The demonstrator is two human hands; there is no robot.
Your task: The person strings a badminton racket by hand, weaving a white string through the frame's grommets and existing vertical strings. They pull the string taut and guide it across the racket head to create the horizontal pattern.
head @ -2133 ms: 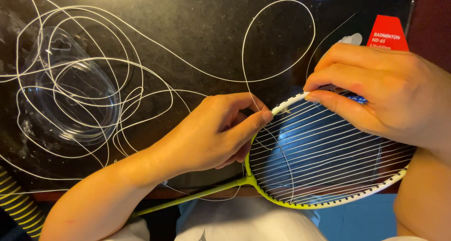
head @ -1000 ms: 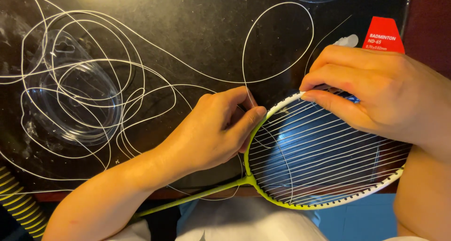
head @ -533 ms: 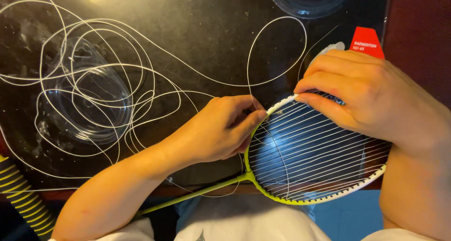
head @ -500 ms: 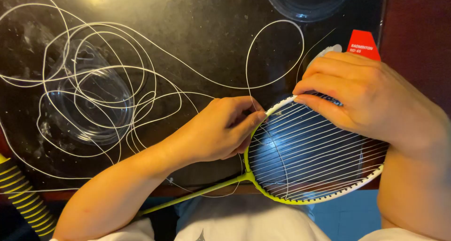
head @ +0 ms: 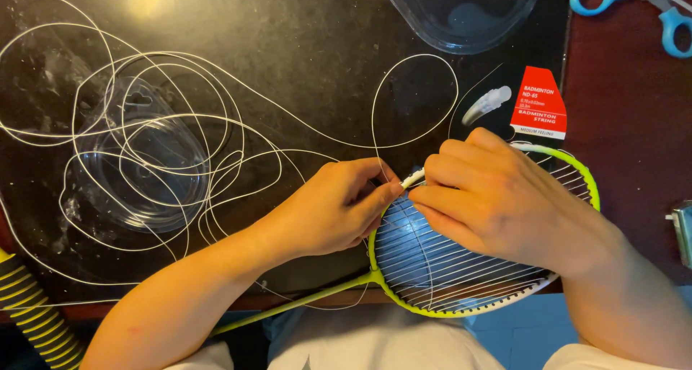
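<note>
Mains look done on the racket (head: 461, 269); left hand (head: 339, 211) is pinching the string (head: 216, 125), right hand (head: 497, 197) gripping the frame, loads still waiting loose.

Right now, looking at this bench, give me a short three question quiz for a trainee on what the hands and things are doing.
1. True or false: the right hand lies over the racket head.
2. Which lies nearest the table's top right corner? A) yellow ribbed hose B) blue-handled scissors C) loose white string
3. Fill in: the left hand pinches at the racket's ____, beside the right hand's fingers.

Key
1. True
2. B
3. Frame, at the upper left edge of the head
</note>
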